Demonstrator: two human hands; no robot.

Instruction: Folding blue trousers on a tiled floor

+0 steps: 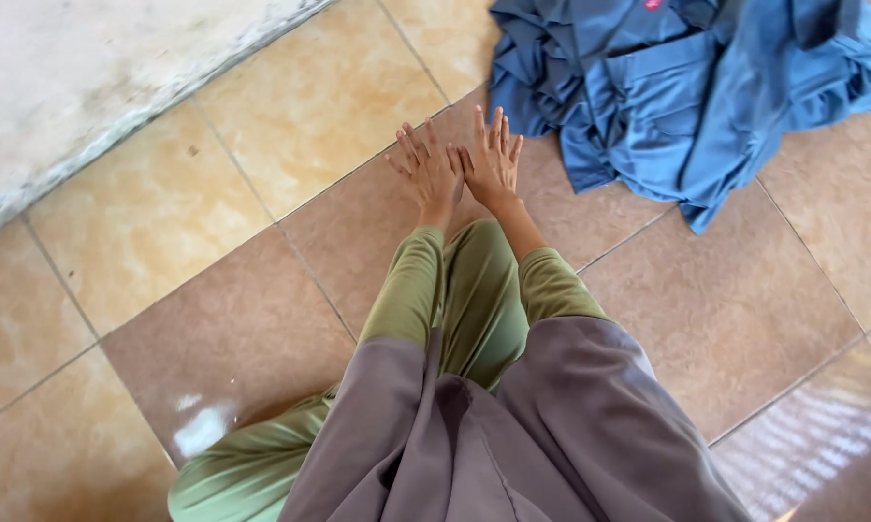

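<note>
Blue garment pile (692, 92) is cut off by the top and right edges; full extent can't be told. A small pink patch (654, 4) on it is clipped at the top edge and too small to identify. Palms of the left hand (428, 169) and right hand (491, 159) are turned away, not seen. Green trousers (261, 464) are cropped at the bottom edge and partly covered by grey cloth (542, 425).

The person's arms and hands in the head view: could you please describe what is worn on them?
Both arms wear long, olive-green fabric sleeves reaching the wrists, partly draped by a loose greyish-mauve cloth garment. The left hand and right hand are bare, with no gloves; no rings or watch are visible.
</note>
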